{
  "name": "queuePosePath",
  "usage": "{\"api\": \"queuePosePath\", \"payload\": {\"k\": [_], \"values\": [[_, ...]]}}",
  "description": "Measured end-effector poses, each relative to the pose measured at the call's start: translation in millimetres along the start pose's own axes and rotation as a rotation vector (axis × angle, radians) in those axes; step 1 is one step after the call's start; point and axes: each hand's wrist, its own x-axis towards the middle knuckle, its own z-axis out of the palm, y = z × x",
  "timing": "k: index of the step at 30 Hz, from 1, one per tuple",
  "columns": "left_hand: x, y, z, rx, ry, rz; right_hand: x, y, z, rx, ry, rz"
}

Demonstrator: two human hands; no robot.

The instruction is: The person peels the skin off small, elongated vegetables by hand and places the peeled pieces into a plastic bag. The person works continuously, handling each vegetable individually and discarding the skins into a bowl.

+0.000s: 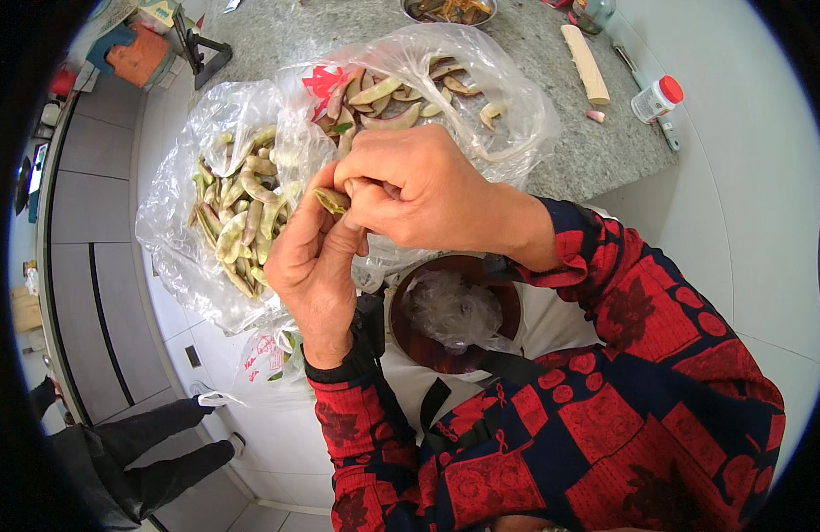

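Observation:
Between its thumb and fingers my left hand (317, 259) holds a green bean pod (331, 200), whose end looks split or broken. My right hand (416, 186) meets it from the right, its fingertips pinched at the pod's upper part; they hide what they grip there. To the left, a clear plastic bag (174, 199) lies wide with a heap of pale green pods (250, 199) in it. Behind my hands a second clear plastic bag (530, 120) bears red print and holds flat green and purplish pods (393, 118).
Upon the grey stone counter (569, 159) are a metal bowl (450, 10), a wooden piece (586, 64), a white bottle with a red lid (657, 100) and a phone stand (200, 53). Below me is a round dark-red container (400, 302) with crumpled plastic. Another person's legs (164, 432) show lower left.

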Motion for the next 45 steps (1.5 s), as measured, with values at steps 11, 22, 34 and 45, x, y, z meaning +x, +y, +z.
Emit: {"api": "queuePosePath", "payload": {"k": [11,22,34,45], "values": [[0.4,3.5,-3.6,-0.107,-0.076,-0.059,6.8,0.0,-18.5,0.289,-0.350,0.216],[-0.9,-7.4,-0.6,0.154,-0.011,0.103,-6.4,-0.4,2.1,-0.262,-0.138,-0.149],[-2.2,-4.4,-0.9,0.009,-0.028,0.073,2.9,-10.1,-6.6,0.249,-0.155,0.309],[0.5,-2.9,-9.2,-0.265,-0.172,-0.151,7.6,12.5,-12.0,0.432,-0.282,0.541]]}}
